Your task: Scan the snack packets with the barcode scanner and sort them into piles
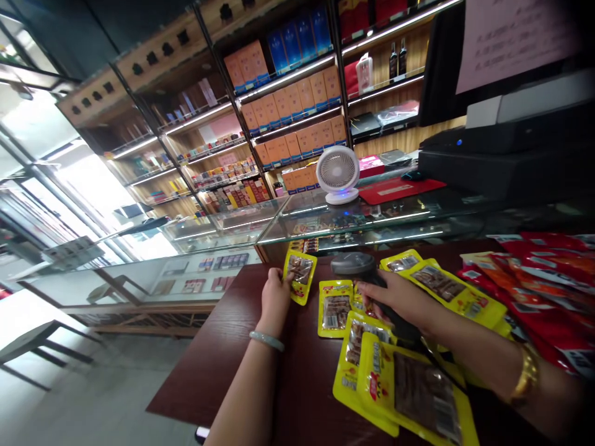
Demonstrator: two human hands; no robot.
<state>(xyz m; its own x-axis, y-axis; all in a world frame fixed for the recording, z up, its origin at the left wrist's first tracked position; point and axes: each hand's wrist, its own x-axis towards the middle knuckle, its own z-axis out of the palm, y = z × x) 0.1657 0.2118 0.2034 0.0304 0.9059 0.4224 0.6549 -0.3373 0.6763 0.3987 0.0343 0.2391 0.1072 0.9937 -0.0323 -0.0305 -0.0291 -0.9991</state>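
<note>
Between the fingers of my left hand point(275, 298) is a small yellow snack packet point(302, 272) with a clear window, held at the far edge of the dark wooden table. My right hand point(395, 297) is wrapped round the handle of a grey and black barcode scanner point(356, 265), its head pointing left toward that packet. Just below the scanner lies another yellow packet point(335, 310). Larger yellow packets point(418, 396) overlap near the front of the table. More yellow packets point(446, 288) lie beyond and under my right forearm.
Red and orange packets point(539, 291) are heaped at the table's right. A glass display counter point(279, 229) runs behind the table, bearing a white fan point(338, 173) and a red mat point(400, 191). A black machine point(506, 161) stands right. A stool point(32, 341) is at left.
</note>
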